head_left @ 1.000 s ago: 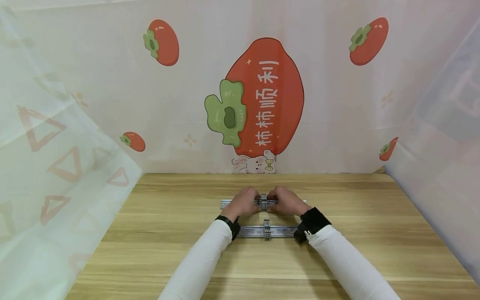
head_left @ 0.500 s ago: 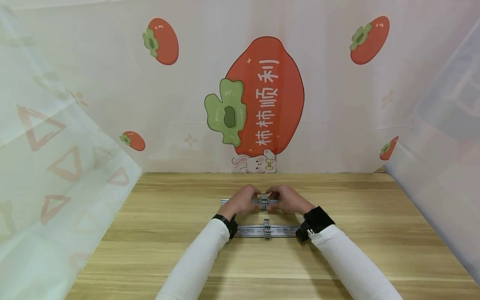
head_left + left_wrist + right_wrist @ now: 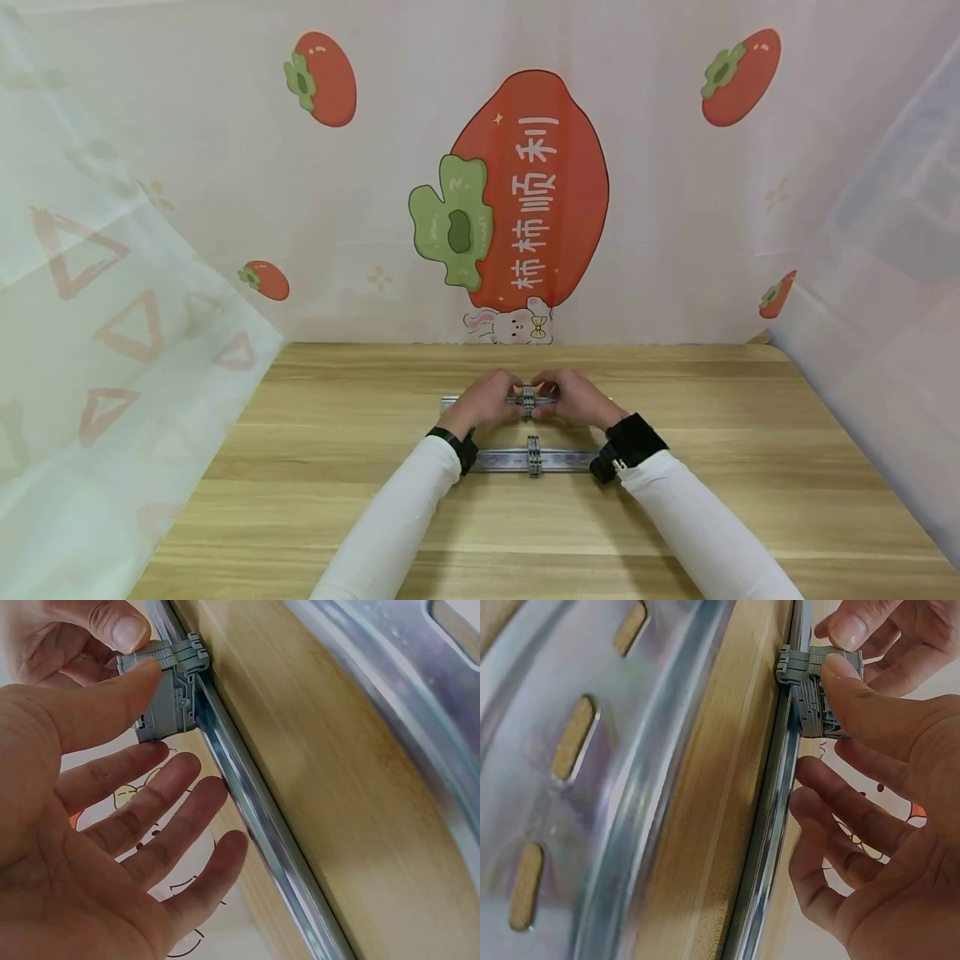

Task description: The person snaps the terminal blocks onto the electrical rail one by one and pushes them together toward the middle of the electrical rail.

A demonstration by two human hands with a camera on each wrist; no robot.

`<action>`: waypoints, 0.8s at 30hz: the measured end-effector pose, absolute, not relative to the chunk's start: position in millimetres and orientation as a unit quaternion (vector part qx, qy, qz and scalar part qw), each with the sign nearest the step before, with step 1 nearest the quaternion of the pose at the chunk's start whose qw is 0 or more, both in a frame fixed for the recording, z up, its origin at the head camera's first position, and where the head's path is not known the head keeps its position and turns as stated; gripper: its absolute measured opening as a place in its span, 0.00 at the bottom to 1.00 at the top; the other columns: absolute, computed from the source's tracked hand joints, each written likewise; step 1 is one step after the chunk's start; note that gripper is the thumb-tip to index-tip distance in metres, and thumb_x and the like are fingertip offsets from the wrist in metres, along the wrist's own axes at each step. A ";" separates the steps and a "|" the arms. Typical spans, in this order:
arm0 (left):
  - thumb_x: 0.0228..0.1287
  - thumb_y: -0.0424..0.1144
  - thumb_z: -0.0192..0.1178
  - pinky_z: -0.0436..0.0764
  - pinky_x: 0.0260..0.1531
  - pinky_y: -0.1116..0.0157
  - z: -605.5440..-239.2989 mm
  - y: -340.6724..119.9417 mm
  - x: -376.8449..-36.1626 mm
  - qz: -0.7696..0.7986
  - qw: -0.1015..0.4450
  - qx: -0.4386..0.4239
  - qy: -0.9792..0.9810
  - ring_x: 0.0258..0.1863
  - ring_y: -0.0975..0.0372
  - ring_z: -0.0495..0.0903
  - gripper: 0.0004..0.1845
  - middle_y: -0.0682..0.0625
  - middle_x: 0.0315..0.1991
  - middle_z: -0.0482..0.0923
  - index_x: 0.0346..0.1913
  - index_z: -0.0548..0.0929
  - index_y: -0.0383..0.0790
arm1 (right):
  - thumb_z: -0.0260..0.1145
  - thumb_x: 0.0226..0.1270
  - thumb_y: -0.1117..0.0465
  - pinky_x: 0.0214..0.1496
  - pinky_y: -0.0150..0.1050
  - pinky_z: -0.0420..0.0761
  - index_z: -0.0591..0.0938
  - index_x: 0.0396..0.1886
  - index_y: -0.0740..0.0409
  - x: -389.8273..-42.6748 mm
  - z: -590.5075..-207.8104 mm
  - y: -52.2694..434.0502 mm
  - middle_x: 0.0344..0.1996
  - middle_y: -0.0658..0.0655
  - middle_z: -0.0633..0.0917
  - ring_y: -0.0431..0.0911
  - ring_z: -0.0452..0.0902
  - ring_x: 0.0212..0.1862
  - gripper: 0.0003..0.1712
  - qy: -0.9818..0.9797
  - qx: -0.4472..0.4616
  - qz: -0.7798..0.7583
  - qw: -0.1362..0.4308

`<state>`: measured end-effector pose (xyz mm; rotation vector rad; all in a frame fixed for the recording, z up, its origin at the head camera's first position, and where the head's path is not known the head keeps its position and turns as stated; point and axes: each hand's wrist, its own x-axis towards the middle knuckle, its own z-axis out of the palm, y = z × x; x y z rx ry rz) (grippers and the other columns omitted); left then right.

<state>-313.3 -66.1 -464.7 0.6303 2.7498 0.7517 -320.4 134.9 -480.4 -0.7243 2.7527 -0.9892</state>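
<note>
A stack of grey terminal blocks [image 3: 528, 402] sits on the far metal DIN rail [image 3: 450, 403]. My left hand [image 3: 491, 401] pinches the stack from the left, thumb on one face and index finger behind; its other fingers [image 3: 202, 885] spread along the rail. From the right, my right hand [image 3: 576, 400] pinches the same blocks with thumb and index finger, the remaining fingers bent loosely beside the rail. In both wrist views the two thumbs meet close together on the grey housings [image 3: 814, 690]. The hands hide much of this rail in the head view.
A second slotted DIN rail [image 3: 502, 461] lies nearer on the wooden table [image 3: 300, 500], with another stack of terminal blocks [image 3: 534, 458] at its middle. My wrists and their cameras overlap its ends. A printed cloth [image 3: 375, 208] hangs behind the table.
Both wrists have spread slightly outward since a second ago. The far rail has tilted and shows as a thinner strip between the hands. Both hands keep their hold on the terminal blocks.
</note>
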 end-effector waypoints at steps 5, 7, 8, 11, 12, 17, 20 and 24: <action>0.66 0.39 0.70 0.79 0.56 0.55 -462.7 -65.4 -311.8 0.251 0.113 0.211 0.938 0.54 0.54 0.80 0.24 0.44 0.56 0.81 0.63 0.81 0.35 | 0.78 0.59 0.62 0.51 0.47 0.82 0.83 0.56 0.63 -319.5 -479.3 135.1 0.43 0.55 0.86 0.47 0.82 0.45 0.25 0.909 -0.244 -0.332 0.065; 0.66 0.39 0.70 0.79 0.55 0.54 -462.4 -65.5 -311.3 0.251 0.112 0.211 0.938 0.54 0.54 0.80 0.24 0.43 0.56 0.81 0.63 0.81 0.35 | 0.78 0.59 0.62 0.50 0.47 0.83 0.83 0.56 0.64 -318.9 -479.4 135.4 0.43 0.56 0.86 0.47 0.83 0.45 0.25 0.907 -0.249 -0.333 0.063; 0.66 0.39 0.70 0.79 0.55 0.54 -462.4 -65.6 -310.9 0.249 0.111 0.214 0.938 0.54 0.54 0.79 0.24 0.43 0.56 0.81 0.63 0.81 0.35 | 0.78 0.59 0.62 0.50 0.47 0.83 0.83 0.56 0.63 -318.7 -479.4 135.4 0.43 0.56 0.86 0.47 0.83 0.45 0.25 0.907 -0.250 -0.334 0.063; 0.66 0.39 0.70 0.79 0.53 0.55 -463.3 -66.0 -310.6 0.242 0.104 0.221 0.939 0.53 0.54 0.80 0.24 0.43 0.55 0.81 0.63 0.81 0.35 | 0.78 0.59 0.62 0.50 0.47 0.83 0.83 0.56 0.63 -318.3 -479.8 135.5 0.43 0.55 0.86 0.48 0.83 0.45 0.25 0.905 -0.253 -0.335 0.063; 0.66 0.39 0.70 0.79 0.53 0.55 -463.9 -66.0 -310.7 0.241 0.102 0.224 0.939 0.52 0.54 0.80 0.25 0.43 0.55 0.81 0.63 0.81 0.35 | 0.78 0.60 0.62 0.50 0.47 0.82 0.83 0.56 0.63 -318.1 -480.0 135.5 0.43 0.55 0.86 0.48 0.83 0.45 0.25 0.904 -0.255 -0.337 0.063; 0.67 0.39 0.70 0.80 0.51 0.56 -465.1 -66.1 -310.1 0.238 0.099 0.228 0.939 0.51 0.54 0.79 0.25 0.42 0.53 0.81 0.64 0.80 0.34 | 0.78 0.60 0.61 0.50 0.47 0.83 0.83 0.56 0.63 -318.2 -480.0 135.4 0.43 0.55 0.86 0.48 0.83 0.45 0.25 0.903 -0.255 -0.340 0.066; 0.67 0.39 0.70 0.80 0.52 0.56 -464.5 -65.9 -309.1 0.242 0.098 0.225 0.939 0.52 0.54 0.79 0.26 0.42 0.53 0.81 0.64 0.79 0.33 | 0.79 0.59 0.60 0.49 0.46 0.83 0.83 0.56 0.64 -318.7 -480.0 135.2 0.43 0.55 0.86 0.47 0.83 0.45 0.26 0.903 -0.257 -0.338 0.067; 0.65 0.38 0.71 0.80 0.52 0.56 -464.3 -65.7 -309.6 0.245 0.100 0.223 0.938 0.52 0.54 0.80 0.27 0.43 0.53 0.81 0.65 0.78 0.33 | 0.79 0.58 0.61 0.49 0.45 0.82 0.83 0.56 0.64 -318.2 -477.7 133.8 0.42 0.54 0.86 0.47 0.82 0.45 0.27 0.904 -0.258 -0.335 0.065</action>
